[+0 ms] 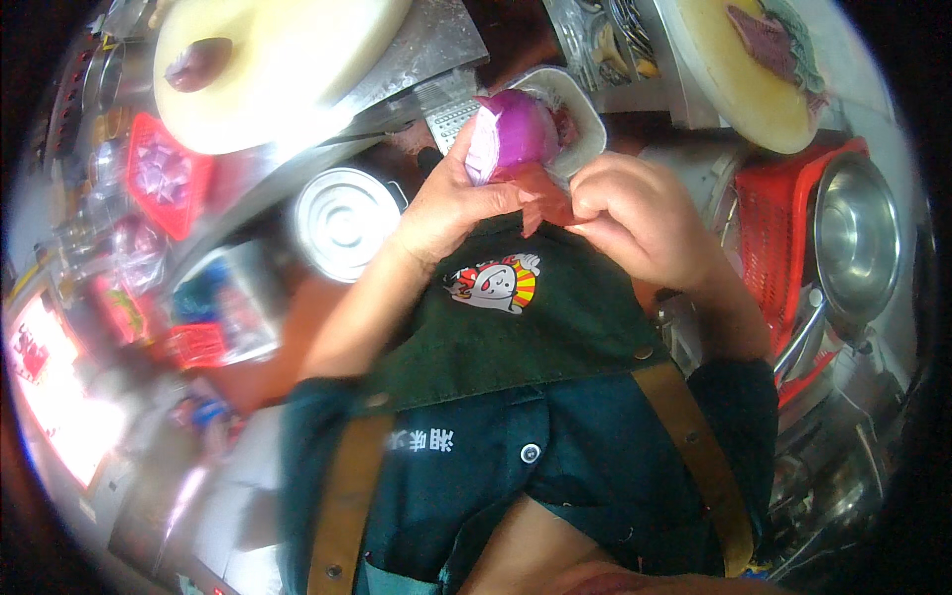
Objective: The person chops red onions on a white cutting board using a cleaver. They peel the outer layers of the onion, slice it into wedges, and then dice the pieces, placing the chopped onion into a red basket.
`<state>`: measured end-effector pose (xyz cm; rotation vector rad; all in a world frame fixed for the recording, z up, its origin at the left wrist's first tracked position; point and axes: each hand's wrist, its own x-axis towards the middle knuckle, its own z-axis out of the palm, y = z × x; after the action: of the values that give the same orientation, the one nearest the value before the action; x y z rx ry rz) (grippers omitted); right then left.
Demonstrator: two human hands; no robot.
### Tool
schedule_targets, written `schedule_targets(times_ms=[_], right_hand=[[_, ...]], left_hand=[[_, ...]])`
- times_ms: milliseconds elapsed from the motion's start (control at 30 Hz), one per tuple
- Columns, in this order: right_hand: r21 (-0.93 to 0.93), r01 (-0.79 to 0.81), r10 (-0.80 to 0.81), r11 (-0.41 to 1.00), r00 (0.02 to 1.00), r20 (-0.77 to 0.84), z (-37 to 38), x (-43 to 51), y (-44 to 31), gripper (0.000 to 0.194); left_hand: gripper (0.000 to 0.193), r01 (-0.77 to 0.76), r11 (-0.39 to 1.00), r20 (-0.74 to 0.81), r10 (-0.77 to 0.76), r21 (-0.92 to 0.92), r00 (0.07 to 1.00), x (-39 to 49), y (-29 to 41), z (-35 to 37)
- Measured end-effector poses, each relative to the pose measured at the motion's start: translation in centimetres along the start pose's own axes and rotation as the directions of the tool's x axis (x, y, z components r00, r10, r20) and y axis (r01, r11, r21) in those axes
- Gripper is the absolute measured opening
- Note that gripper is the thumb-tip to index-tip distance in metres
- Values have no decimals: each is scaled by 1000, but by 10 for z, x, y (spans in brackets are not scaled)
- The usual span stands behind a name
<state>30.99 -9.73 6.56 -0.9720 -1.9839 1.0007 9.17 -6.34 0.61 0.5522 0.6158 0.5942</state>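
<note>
My left hand point(461, 193) holds a halved red onion point(520, 134), its pale cut face turned towards the palm side. A flap of reddish-brown onion skin point(547, 197) hangs loose from the onion's lower side. The fingers of my right hand point(632, 208) are closed on the edge of that skin. Just beyond the onion is a white plastic container point(593, 126) with dark reddish pieces in it, partly hidden by the onion. Another piece of red onion point(199, 64) lies on a round, pale cutting board point(297, 67) at the upper left.
A metal pot lid point(346, 223) lies left of my forearm. Further left, a red basket point(197, 190) holds cut onion. On the right are a red plastic basket point(773, 245), a steel bowl point(855, 238) and a second round board point(714, 82) with cloths point(766, 44).
</note>
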Motion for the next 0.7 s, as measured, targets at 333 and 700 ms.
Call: schedule_targets(times_ms=[333, 700], right_hand=[[98, -56, 59, 994, 998, -33, -4, -5, 0, 22], [198, -238, 258, 951, 963, -81, -21, -33, 14, 20]], left_hand=[[70, 29, 920, 126, 23, -392, 992, 5, -3, -10], [62, -69, 857, -172, -23, -510, 985, 28, 2, -9]])
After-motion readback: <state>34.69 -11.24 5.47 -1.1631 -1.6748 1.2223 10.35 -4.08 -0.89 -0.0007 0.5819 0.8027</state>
